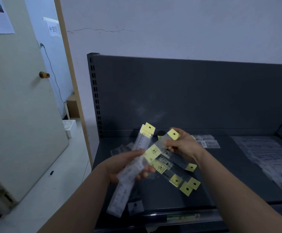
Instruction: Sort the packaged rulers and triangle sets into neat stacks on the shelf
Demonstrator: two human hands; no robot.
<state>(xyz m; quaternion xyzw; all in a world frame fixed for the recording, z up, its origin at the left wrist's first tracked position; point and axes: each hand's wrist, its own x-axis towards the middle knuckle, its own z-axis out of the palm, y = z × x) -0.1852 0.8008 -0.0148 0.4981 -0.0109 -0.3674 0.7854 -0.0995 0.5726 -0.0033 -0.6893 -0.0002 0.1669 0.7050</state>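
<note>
Head view of a dark grey metal shelf [221, 175] with an upright back panel [187, 91]. The left grip [123, 167] is clenched round a bundle of packaged rulers [120, 194], clear sleeves with yellow hang tabs, held slanting above the shelf's front-left corner, tabs pointing away from the person. The right grip [184, 145] pinches a single packaged ruler [173, 134] near its yellow tab, its lower end touching the bundle. Below both hands, near the shelf's front edge, lies a loose pile of packaged rulers [175, 179], crossed at varying angles. Flat barcoded packets [207, 142] lie toward the back edge; rows of clear packets [268, 153], contents indistinct, cover the right side. A pale door [19, 106] stands left of the shelf.
</note>
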